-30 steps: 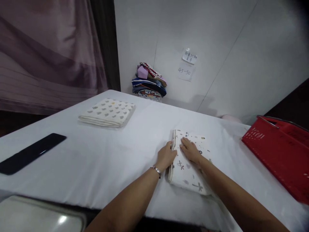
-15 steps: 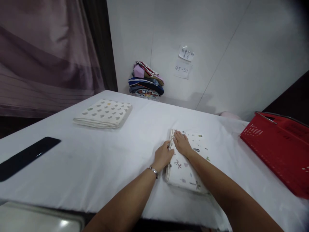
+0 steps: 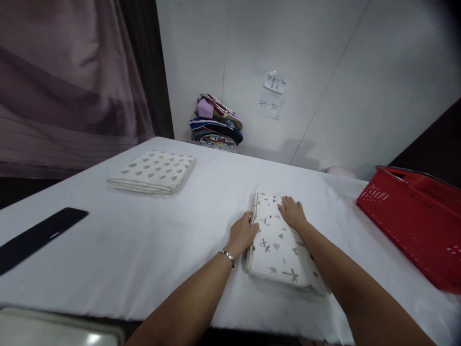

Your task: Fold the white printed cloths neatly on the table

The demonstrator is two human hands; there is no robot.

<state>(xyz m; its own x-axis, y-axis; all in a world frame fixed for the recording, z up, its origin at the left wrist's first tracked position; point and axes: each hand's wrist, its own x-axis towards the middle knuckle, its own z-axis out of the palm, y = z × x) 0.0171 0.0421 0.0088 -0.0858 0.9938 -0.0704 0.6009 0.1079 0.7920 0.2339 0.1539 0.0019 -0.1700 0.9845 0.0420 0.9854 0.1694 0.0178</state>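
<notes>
White patterned cloth (image 3: 275, 254): my left hand (image 3: 242, 234) pinches its edge; my flat, open right hand (image 3: 293, 214) has slid rightward, apparently smoothing.

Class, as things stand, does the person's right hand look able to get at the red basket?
Probably yes: the right hand rests open on the patterned cloth, and rightward from there only the white table cover shows before the red basket.

We have shifted our bare right hand (image 3: 293, 214) across the folded white palm-print fabric (image 3: 275, 247), farther from the grip of our braceleted left hand (image 3: 242, 234).
</notes>
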